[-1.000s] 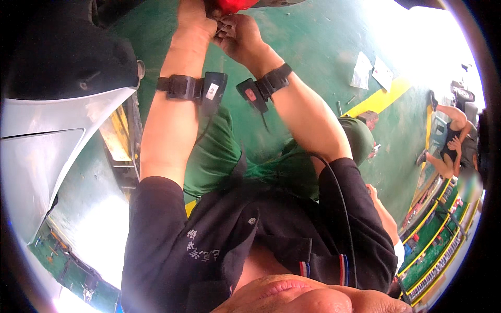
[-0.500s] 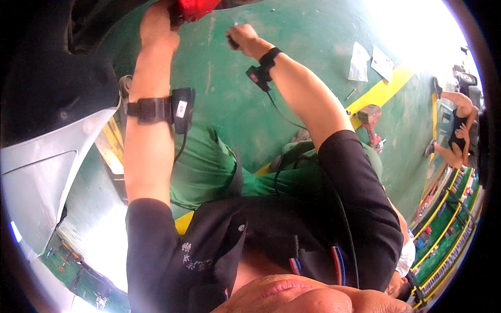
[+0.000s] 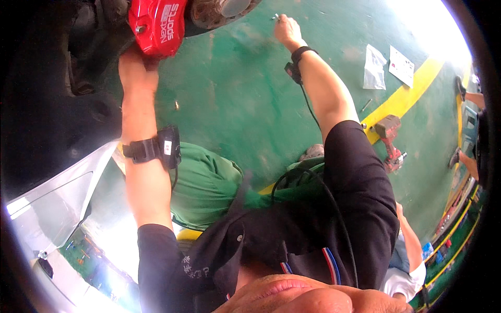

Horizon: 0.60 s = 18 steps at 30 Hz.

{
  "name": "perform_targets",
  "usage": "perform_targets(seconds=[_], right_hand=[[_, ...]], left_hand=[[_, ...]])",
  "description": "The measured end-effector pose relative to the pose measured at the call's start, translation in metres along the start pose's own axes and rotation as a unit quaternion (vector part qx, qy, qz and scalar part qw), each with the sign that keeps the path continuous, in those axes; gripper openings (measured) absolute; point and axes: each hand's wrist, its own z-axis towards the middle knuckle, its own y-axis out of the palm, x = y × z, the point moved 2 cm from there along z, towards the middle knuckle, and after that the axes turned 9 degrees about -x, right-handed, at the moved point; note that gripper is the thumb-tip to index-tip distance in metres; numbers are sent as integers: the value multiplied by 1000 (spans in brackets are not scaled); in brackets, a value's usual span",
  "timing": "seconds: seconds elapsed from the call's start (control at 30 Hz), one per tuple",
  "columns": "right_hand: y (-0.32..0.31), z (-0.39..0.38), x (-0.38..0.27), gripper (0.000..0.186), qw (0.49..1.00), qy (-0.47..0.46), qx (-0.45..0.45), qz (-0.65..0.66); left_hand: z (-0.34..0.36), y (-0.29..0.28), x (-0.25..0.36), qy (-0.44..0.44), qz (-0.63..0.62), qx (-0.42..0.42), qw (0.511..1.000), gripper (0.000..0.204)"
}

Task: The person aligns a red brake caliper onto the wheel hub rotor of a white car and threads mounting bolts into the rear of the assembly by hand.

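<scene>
A red brake caliper [image 3: 151, 28] hangs at the top left beside a dark round hub part [image 3: 214, 13]. My left hand [image 3: 138, 70] reaches up underneath the caliper and touches or nearly touches it; its fingers are hidden. My right hand [image 3: 287, 31] is out over the green floor at the top middle, fingers closed on a small metal piece [image 3: 276, 17]. A small brass-coloured piece [image 3: 177, 105] lies on the floor beside my left forearm.
A dark wheel arch [image 3: 47, 104] and pale car body [image 3: 57, 193] fill the left. A power tool [image 3: 389, 135], metal rod [image 3: 366, 105], plastic bag [image 3: 374, 70] and paper [image 3: 401, 65] lie to the right. Co-workers [image 3: 467, 161] [image 3: 404, 276] and yellow railings [image 3: 449, 245] are at the right.
My hands have separated: the right has moved right across the floor with fingers closed, the left down and left. The caliper now shows more fully. The co-worker's lower-right figure shows more.
</scene>
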Motion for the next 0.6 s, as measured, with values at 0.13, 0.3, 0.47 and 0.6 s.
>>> perform_targets(seconds=[0.13, 0.3, 0.47, 0.6], right_hand=[[5, 27, 12, 24, 999, -33, 0, 0], [20, 39, 6, 22, 998, -48, -11, -39], [22, 29, 0, 21, 995, -51, -29, -76], [55, -3, -21, 24, 954, -207, -153, -155]], left_hand=[[-8, -7, 31, -17, 117, -56, 991, 40], [-8, -3, -11, -123, -400, -45, 907, 40], [-8, 6, 49, -262, -589, 68, 762, 36], [-10, 4, -7, -152, -387, -28, 909, 39]])
